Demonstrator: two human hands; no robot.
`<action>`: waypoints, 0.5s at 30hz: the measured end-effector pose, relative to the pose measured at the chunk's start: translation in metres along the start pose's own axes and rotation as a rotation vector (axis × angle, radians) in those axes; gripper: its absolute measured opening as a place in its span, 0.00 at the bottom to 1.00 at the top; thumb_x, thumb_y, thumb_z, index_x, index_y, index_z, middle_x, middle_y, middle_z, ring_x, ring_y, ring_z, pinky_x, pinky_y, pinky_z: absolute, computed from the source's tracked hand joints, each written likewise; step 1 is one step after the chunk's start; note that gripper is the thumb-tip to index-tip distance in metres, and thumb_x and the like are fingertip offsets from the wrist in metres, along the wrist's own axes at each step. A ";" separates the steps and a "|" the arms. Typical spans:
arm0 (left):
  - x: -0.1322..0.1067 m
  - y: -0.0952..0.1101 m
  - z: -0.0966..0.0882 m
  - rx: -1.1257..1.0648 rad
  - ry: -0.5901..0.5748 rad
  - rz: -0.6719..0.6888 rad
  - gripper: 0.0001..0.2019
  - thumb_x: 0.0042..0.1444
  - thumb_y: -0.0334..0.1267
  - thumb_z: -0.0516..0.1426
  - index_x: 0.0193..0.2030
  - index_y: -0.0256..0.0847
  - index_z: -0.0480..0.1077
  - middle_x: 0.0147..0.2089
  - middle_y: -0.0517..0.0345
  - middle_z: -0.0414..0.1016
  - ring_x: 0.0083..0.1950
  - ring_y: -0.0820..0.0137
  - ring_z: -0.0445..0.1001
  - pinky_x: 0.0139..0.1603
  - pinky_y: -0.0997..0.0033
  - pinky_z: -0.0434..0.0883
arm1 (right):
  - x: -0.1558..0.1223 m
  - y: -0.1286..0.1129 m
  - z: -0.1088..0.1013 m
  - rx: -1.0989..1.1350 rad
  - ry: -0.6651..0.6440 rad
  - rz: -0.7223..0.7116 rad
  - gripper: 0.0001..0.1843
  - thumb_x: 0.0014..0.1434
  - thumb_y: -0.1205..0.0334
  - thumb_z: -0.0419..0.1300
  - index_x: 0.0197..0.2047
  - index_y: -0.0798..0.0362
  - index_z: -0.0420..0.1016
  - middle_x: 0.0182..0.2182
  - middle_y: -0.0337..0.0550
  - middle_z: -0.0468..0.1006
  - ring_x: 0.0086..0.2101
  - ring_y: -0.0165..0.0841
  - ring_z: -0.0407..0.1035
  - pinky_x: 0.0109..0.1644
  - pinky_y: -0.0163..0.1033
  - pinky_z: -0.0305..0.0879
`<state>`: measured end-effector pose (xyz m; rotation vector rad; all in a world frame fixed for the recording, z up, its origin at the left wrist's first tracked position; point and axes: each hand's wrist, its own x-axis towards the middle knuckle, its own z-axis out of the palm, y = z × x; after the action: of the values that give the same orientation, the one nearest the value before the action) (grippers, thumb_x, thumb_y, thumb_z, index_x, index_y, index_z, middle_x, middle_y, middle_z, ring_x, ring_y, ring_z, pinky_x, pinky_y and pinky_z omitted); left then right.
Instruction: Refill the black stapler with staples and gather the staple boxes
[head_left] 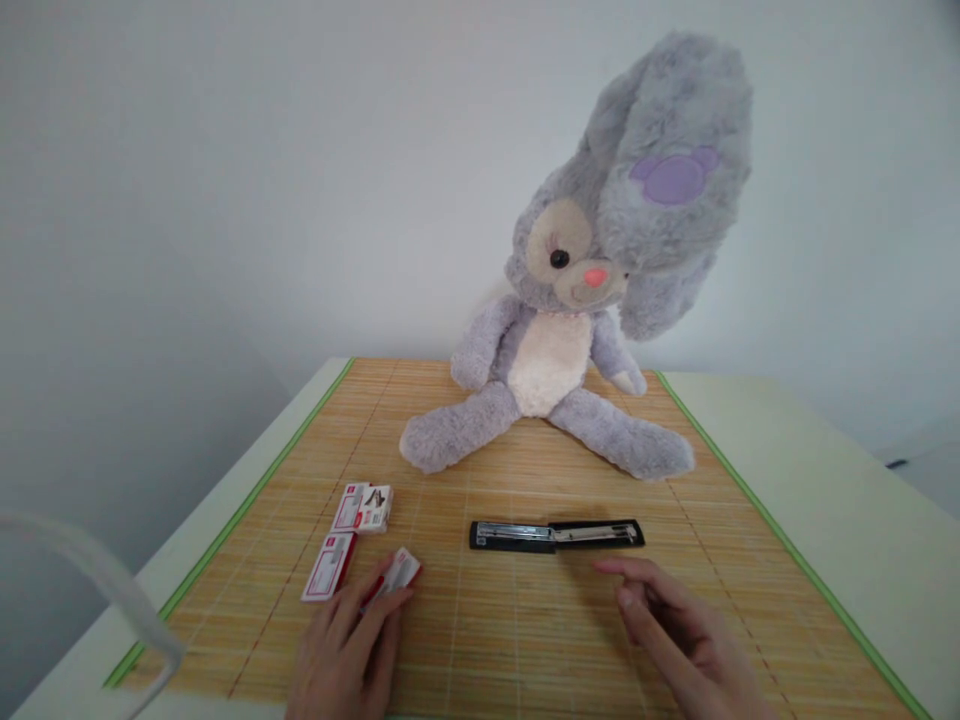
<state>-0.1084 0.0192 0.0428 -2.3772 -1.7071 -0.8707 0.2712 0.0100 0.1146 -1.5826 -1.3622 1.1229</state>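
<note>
My left hand [349, 645] is closed around a small red and white staple box [403, 569] on the mat, its fingers covering part of the box. Just beyond it lie more boxes of the same kind: one staple box [328, 566] by itself, and another pair, a white-topped box [374, 508] beside a red-edged one [348, 506]. A black stapler [556, 536], unfolded flat with its metal magazine showing, rests at the middle of the mat. To the stapler's near right, my right hand [675, 630] is empty, index finger stretched out and thumb apart, not touching it.
A large grey plush rabbit [551, 365] sits at the back, legs spread towards me. The bamboo mat [480, 640] with green edging covers the middle of a pale table [757, 420]. A white cable-like curve [97, 560] crosses the lower left. Behind stands a white wall.
</note>
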 end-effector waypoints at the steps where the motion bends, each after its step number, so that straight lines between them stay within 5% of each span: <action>1: 0.002 0.005 0.000 -0.048 -0.011 0.012 0.15 0.67 0.38 0.58 0.59 0.53 0.73 0.66 0.56 0.75 0.62 0.60 0.76 0.58 0.56 0.77 | 0.001 -0.003 0.009 0.018 -0.030 0.014 0.25 0.68 0.39 0.59 0.58 0.45 0.79 0.33 0.41 0.76 0.34 0.35 0.70 0.36 0.35 0.68; 7: 0.024 0.061 0.010 -0.351 -0.228 0.026 0.16 0.65 0.34 0.59 0.58 0.49 0.68 0.68 0.53 0.73 0.66 0.65 0.75 0.62 0.65 0.77 | 0.005 -0.002 0.055 0.307 -0.299 0.232 0.35 0.61 0.28 0.62 0.55 0.49 0.75 0.26 0.33 0.67 0.23 0.26 0.57 0.26 0.32 0.54; 15: 0.053 0.104 0.025 -0.646 -0.472 0.038 0.19 0.62 0.29 0.57 0.58 0.46 0.67 0.71 0.47 0.68 0.72 0.62 0.68 0.68 0.61 0.73 | 0.001 0.014 0.058 0.423 -0.333 0.297 0.33 0.60 0.27 0.62 0.46 0.50 0.69 0.21 0.25 0.59 0.18 0.21 0.46 0.21 0.29 0.43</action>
<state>0.0056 0.0347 0.0739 -3.2474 -1.6942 -1.0410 0.2216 0.0093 0.0824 -1.3491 -1.0097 1.7879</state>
